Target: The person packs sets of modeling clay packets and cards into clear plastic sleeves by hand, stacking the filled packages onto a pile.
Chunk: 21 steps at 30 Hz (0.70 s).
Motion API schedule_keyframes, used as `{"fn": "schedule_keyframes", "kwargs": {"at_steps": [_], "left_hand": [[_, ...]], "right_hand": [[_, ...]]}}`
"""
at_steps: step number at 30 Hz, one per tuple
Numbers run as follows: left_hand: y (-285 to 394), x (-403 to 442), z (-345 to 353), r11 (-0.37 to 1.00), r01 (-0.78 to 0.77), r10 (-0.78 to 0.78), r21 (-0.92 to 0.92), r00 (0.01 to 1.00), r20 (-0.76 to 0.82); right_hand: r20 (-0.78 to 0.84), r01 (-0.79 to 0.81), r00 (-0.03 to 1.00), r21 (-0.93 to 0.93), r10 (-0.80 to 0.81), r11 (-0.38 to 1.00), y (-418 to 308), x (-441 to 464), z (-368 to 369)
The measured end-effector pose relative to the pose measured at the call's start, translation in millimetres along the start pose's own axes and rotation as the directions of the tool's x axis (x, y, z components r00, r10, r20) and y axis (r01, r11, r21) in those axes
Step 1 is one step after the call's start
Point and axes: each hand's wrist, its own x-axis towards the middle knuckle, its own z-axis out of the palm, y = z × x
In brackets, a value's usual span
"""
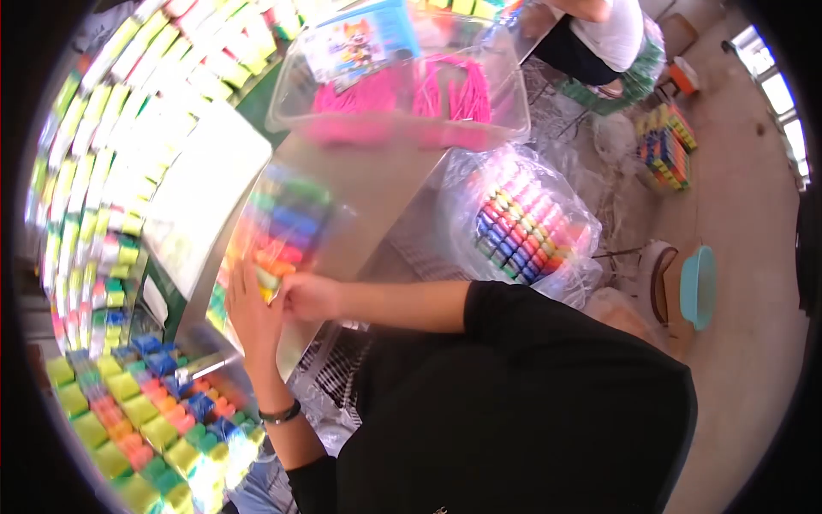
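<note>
A multicoloured pack [287, 214], with rows of green, blue, orange and red in what looks like clear wrapping, is smeared by motion. My left hand [251, 308], with a dark band on its wrist, grips the pack's near end, fingers reaching along its side. Close beside it, my right hand [310, 296] is closed at the same end, its fingertips partly hidden. A small yellow part of the pack shows between the hands. Under them lies the brown-grey tabletop [368, 193].
Beyond the pack stands a clear plastic bin [509, 111] holding pink strands [458, 90] and a printed blue card [360, 38]. Stacked colourful packs [103, 171] line the left. A clear bag of coloured rolls [522, 227] sits at right; another person [599, 38] sits beyond.
</note>
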Motion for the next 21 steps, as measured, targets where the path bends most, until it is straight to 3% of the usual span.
{"fn": "schedule_keyframes", "kwargs": {"at_steps": [1, 2, 3, 5, 6, 7, 8, 9, 10, 12, 15, 17, 18, 20, 21], "left_hand": [[-0.9, -2.3, -0.6, 0.999, 0.018, -0.019, 0.031, 0.999, 0.031], [1.5, -3.9, 0.5, 0.999, 0.009, -0.01, 0.035, 0.999, 0.044], [4.6, -6.2, 6.1, 0.994, 0.008, -0.008, 0.11, 1.0, -0.002], [5.7, -13.5, 17.6, 0.979, -0.005, 0.018, 0.202, 0.998, -0.063], [5.7, -14.2, 19.5, 0.98, -0.01, 0.023, 0.198, 0.998, -0.063], [6.1, -15.4, 21.0, 0.976, -0.005, 0.019, 0.216, 0.998, -0.065], [7.3, -15.8, 22.2, 0.972, 0.005, 0.012, 0.236, 0.998, -0.069], [9.0, -14.6, 20.0, 0.977, 0.01, 0.005, 0.212, 0.998, -0.069], [8.5, -14.0, 21.0, 0.978, 0.013, 0.002, 0.21, 0.997, -0.071], [6.3, -14.6, 23.0, 0.983, -0.006, 0.027, 0.185, 0.993, -0.111], [5.0, -14.2, 24.0, 0.986, -0.02, 0.043, 0.166, 0.99, -0.136], [6.9, -13.8, 24.0, 0.985, -0.008, 0.031, 0.17, 0.99, -0.138], [8.2, -14.3, 24.2, 0.985, 0.006, 0.018, 0.171, 0.99, -0.137], [8.9, -13.9, 24.4, 0.985, 0.001, 0.023, 0.174, 0.99, -0.137], [8.6, -13.6, 24.4, 0.984, 0.0, 0.026, 0.177, 0.99, -0.139]], "right_hand": [[-0.033, -0.113, 0.994, -0.297, 0.108, 0.948, -10.5, -16.6, 8.5], [-0.096, -0.192, 0.981, -0.626, 0.17, 0.756, -31.7, -47.5, 38.6], [-0.182, -0.256, 0.962, -0.856, 0.203, 0.449, -60.9, -79.8, 73.3], [0.081, 0.073, 0.992, -0.994, 0.094, 0.088, -125.2, -117.8, 108.1], [0.061, 0.068, 0.997, -0.969, -0.04, 0.235, -160.7, -140.4, 127.2], [0.263, 0.234, 0.92, -0.963, -0.29, -0.13, -198.3, -157.3, 144.6], [0.193, 0.097, 0.885, -0.967, -0.424, -0.237, -237.1, -167.2, 156.6], [0.013, -0.193, 0.762, -0.95, -0.647, -0.246, -272.5, -171.6, 161.8], [0.019, -0.492, 0.733, -0.676, -0.68, -0.548, -319.2, -171.9, 150.9], [0.09, -0.544, 0.816, -0.217, -0.571, -0.811, -392.2, -173.3, 98.7], [0.086, -0.454, 0.886, -0.047, -0.456, -0.89, -430.3, -161.2, 32.0], [-0.103, -0.3, 0.942, 0.167, -0.319, -0.939, -426.9, -153.4, 20.7], [-0.104, -0.302, 0.941, 0.165, -0.321, -0.939, -433.2, -154.0, 10.9], [0.291, -0.099, 0.953, 0.02, -0.089, -0.995, -442.6, -155.6, 4.5], [0.29, -0.104, 0.952, 0.019, -0.094, -0.994, -448.5, -160.4, 3.2]]}}
